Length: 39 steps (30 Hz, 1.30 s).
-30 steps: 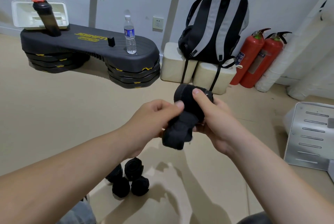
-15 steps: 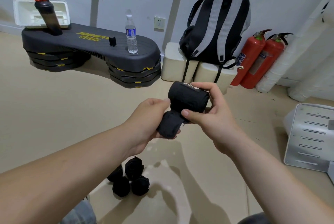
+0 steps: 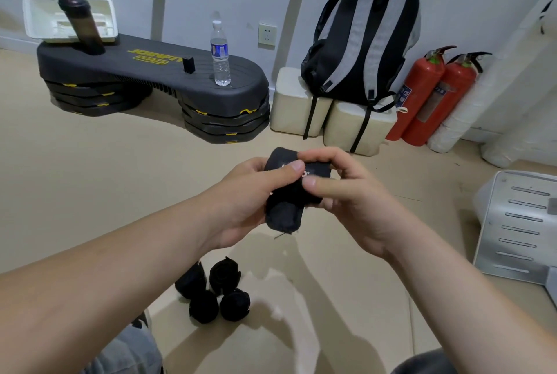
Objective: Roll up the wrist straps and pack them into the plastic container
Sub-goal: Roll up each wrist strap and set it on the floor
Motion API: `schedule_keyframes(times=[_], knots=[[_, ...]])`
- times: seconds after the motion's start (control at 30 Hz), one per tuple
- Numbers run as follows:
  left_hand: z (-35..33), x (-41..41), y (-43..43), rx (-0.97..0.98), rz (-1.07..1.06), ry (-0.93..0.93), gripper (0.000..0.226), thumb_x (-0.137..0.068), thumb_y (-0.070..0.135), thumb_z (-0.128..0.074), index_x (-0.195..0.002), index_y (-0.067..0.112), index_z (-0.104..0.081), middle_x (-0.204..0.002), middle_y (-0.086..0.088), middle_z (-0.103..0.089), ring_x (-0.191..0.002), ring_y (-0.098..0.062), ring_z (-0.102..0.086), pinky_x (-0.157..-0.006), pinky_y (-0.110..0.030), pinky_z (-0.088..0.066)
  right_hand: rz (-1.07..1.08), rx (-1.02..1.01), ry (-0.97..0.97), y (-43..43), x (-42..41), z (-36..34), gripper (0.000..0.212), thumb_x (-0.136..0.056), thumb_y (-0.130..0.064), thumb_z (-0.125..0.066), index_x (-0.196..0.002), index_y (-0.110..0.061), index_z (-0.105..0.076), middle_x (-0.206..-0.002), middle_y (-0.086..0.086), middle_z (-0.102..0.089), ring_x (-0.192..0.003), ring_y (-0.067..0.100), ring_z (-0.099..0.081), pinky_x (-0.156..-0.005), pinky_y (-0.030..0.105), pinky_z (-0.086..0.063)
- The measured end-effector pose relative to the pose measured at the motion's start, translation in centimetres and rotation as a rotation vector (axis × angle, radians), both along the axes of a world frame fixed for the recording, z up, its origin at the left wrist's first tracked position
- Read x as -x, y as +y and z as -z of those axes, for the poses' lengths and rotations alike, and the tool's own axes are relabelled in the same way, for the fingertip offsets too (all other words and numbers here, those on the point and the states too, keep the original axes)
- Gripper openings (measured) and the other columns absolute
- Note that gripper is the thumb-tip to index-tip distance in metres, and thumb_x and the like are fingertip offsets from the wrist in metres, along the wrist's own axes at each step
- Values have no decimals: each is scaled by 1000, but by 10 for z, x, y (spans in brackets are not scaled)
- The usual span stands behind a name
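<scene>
Gripping a black wrist strap (image 3: 284, 214) between both hands, a person holds it above a beige floor (image 3: 90, 192): the left hand (image 3: 241, 201) curls round the strap's rolled left side with its thumb pressed on top, while the right hand (image 3: 349, 192) pinches the right side between thumb and bent fingers, a loose end hanging below. Four rolled straps (image 3: 224, 277) sit bunched together on the floor beneath the left forearm. Against the far wall stand a striped backpack (image 3: 361, 42), two red fire extinguishers (image 3: 428, 96) and a water bottle (image 3: 221, 54) on a black step platform (image 3: 150, 72).
</scene>
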<state>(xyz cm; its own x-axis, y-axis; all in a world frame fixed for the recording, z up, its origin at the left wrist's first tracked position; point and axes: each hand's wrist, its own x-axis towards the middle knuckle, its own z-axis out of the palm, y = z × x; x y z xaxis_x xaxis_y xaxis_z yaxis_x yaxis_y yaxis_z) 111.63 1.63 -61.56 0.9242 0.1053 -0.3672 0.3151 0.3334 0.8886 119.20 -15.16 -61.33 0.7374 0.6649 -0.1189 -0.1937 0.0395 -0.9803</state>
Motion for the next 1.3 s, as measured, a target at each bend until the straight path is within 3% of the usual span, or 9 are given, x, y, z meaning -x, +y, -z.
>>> schedule_keyframes(times=[0.1,0.23,0.37,0.57,0.67,0.83,0.97,1.1,1.3], knots=[[0,0,-2,78,-25,-35,44,-96,14,-74,-135,6,-56,-107,-14,-74,-80,-25,-76,-63,-32,-59,104,127,60,0,-2,-1,42,-91,-42,-78,-129,-27,-70,-134,11,-70,-110,30,-75,-88,42,-63],[4,1,-7,46,-52,-83,58,-85,-13,-76,-133,11,-53,-121,-15,-69,-88,-30,-77,-78,-36,-65,16,314,98,-2,1,-4,56,-94,-64,-64,-126,-19,-73,-109,7,-79,-83,22,-75,-76,39,-62],[13,2,-4,-149,2,-146,70,-68,0,-81,-130,18,-53,-135,-8,-64,-95,-27,-76,-88,-45,-64,19,247,175,-5,-1,-4,48,-98,-45,-69,-132,-12,-66,-110,16,-76,-83,31,-75,-77,39,-64],[11,3,-4,-330,66,-191,63,-83,-9,-81,-129,22,-51,-137,-4,-59,-88,-20,-76,-81,-35,-64,42,193,204,-8,-2,1,38,-99,-30,-72,-130,-11,-64,-123,22,-74,-94,33,-77,-77,38,-64],[9,3,-6,-365,93,-165,65,-80,-6,-85,-126,27,-53,-134,-3,-59,-87,-25,-75,-91,-46,-62,81,201,140,-12,0,0,36,-97,-25,-75,-128,-10,-64,-123,24,-73,-91,32,-77,-79,42,-64],[-1,6,-20,-125,101,-91,75,-64,-9,-74,-131,20,-55,-129,-16,-64,-96,-33,-73,-92,-45,-64,112,234,-29,-33,10,-16,37,-90,-5,-82,-120,-18,-66,-125,21,-67,-97,34,-74,-80,40,-64],[-11,9,-38,189,164,-38,49,-89,17,-71,-137,12,-64,-138,-20,-67,-118,-36,-69,-100,-45,-61,206,275,-207,-54,27,-27,48,-78,9,-85,-110,-21,-65,-120,12,-66,-95,21,-71,-79,34,-64],[-3,14,-64,122,251,-34,35,-105,30,-61,-133,9,-66,-126,-16,-74,-105,-24,-75,-97,-43,-61,274,272,-279,-74,53,-17,54,-73,18,-83,-106,-20,-63,-112,12,-67,-85,6,-71,-71,29,-61],[16,6,-90,-43,432,33,43,-99,40,-70,-134,15,-67,-127,-8,-76,-115,-23,-75,-99,-38,-59,265,375,-199,-113,58,10,46,-86,-6,-85,-120,-26,-61,-121,10,-64,-91,19,-70,-80,40,-63]])
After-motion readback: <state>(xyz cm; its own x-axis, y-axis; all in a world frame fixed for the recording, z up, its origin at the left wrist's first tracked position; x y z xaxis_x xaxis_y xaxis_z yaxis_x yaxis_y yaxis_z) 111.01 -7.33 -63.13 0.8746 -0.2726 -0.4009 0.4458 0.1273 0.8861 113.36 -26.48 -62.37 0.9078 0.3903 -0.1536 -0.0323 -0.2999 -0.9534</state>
